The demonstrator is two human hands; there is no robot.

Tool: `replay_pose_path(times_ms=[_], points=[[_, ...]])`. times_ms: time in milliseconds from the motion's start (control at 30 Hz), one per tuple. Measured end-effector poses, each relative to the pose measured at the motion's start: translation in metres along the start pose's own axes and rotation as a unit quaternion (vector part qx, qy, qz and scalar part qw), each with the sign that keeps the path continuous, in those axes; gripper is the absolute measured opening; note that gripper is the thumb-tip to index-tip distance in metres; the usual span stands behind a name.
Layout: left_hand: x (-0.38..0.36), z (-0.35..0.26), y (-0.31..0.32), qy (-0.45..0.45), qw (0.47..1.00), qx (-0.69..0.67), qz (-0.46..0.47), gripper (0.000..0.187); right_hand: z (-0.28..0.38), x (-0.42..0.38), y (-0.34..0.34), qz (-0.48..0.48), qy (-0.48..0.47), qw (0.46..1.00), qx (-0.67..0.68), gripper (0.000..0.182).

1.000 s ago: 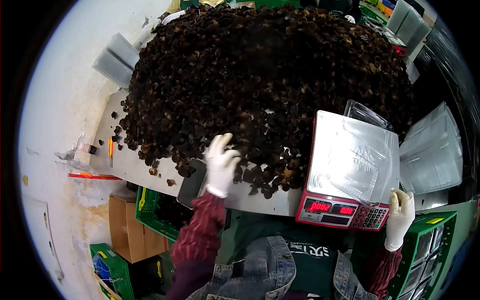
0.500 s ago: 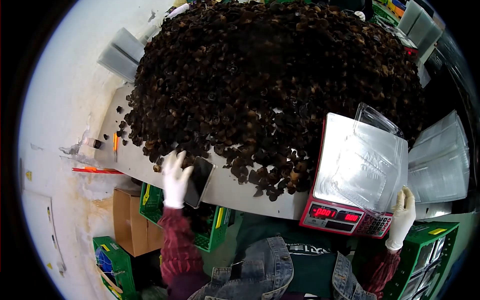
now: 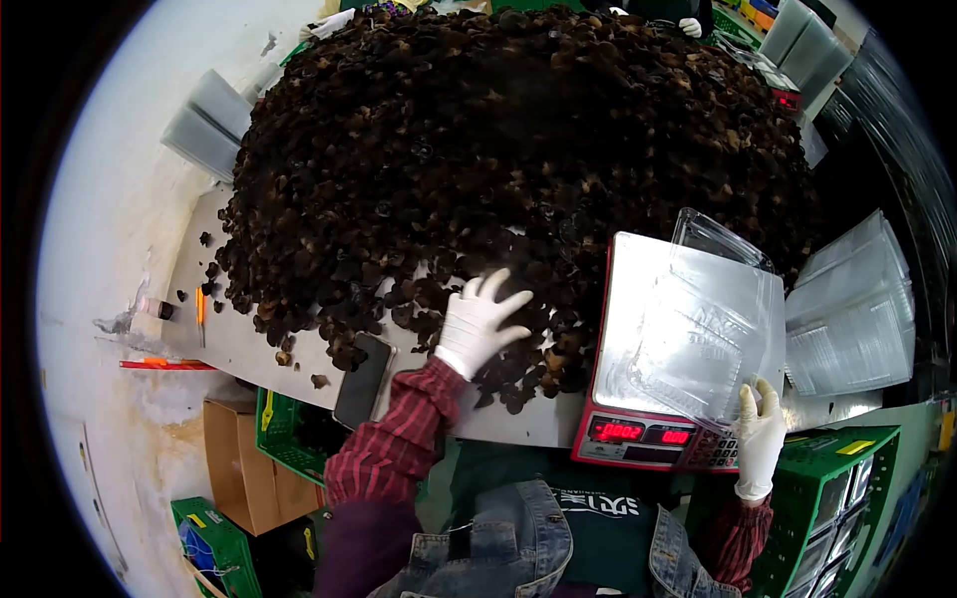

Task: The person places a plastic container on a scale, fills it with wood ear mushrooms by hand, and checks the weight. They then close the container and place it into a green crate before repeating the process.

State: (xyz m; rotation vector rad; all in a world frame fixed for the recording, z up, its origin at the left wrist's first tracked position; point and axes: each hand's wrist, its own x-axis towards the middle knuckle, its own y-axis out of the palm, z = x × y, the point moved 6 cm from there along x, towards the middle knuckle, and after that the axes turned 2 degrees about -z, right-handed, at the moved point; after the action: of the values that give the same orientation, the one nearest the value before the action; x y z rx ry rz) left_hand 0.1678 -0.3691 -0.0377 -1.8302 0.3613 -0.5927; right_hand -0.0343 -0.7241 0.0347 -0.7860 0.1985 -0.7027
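Note:
A large heap of dark wood ear mushrooms [image 3: 518, 130] covers most of the table. My left hand [image 3: 477, 324], in a white glove, is over its near edge with fingers spread and nothing in them. On the right, a red digital scale [image 3: 648, 439] with a silver plate shows red digits. A clear open plastic box [image 3: 698, 344] lies tilted on that plate, its lid part raised at the far side. My gloved right hand [image 3: 760, 444] pinches the box's near right corner. A dark phone [image 3: 364, 384] lies at the table's front edge, left of my left sleeve.
Stacked clear boxes [image 3: 852, 314] stand right of the scale. More stacks [image 3: 207, 125] are at the far left. An orange pen-like tool [image 3: 200, 317] lies on the table [image 3: 299, 384]. Green crates [image 3: 832, 498] and a cardboard box [image 3: 249, 468] sit below. A co-worker's gloved hand [image 3: 690, 27] shows at the back.
My left hand has moved right from beside the phone to over the mushrooms, fingers spreading. My right hand stays at the box corner. The whole view has shifted slightly.

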Motion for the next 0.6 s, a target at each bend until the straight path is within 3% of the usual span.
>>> replay_pose_path(times_ms=[33, 167, 267, 300, 367, 433, 500, 600], points=[[-0.002, 0.013, 0.002, -0.001, 0.999, -0.029, -0.015, 0.047, 0.004, 0.000, 0.002, 0.010, 0.037, 0.999, 0.017, 0.039], [-0.002, 0.034, -0.003, -0.014, 0.989, -0.128, -0.077, 0.023, 0.014, 0.003, 0.008, 0.021, 0.024, 0.999, 0.034, 0.033], [0.010, 0.048, -0.008, -0.054, 0.947, -0.296, -0.115, 0.009, 0.009, 0.005, 0.012, 0.016, 0.040, 0.995, 0.088, 0.030], [0.016, 0.054, -0.007, -0.025, 0.962, -0.248, -0.111, 0.007, 0.011, 0.005, 0.011, 0.014, 0.040, 0.995, 0.088, 0.030], [0.026, 0.064, -0.013, -0.085, 0.940, -0.315, -0.097, 0.006, 0.012, 0.004, 0.012, 0.036, 0.095, 0.986, 0.132, 0.028], [0.036, 0.065, -0.024, -0.129, 0.901, -0.396, -0.117, 0.006, 0.012, 0.006, 0.015, 0.041, 0.092, 0.986, 0.133, 0.028], [0.053, 0.046, -0.045, -0.102, 0.888, -0.431, -0.123, 0.009, 0.014, 0.008, 0.018, 0.046, 0.088, 0.986, 0.135, 0.028], [0.076, -0.050, -0.093, 0.022, 0.857, -0.504, -0.105, 0.011, 0.027, 0.012, 0.023, 0.036, 0.071, 0.986, 0.146, 0.028]])
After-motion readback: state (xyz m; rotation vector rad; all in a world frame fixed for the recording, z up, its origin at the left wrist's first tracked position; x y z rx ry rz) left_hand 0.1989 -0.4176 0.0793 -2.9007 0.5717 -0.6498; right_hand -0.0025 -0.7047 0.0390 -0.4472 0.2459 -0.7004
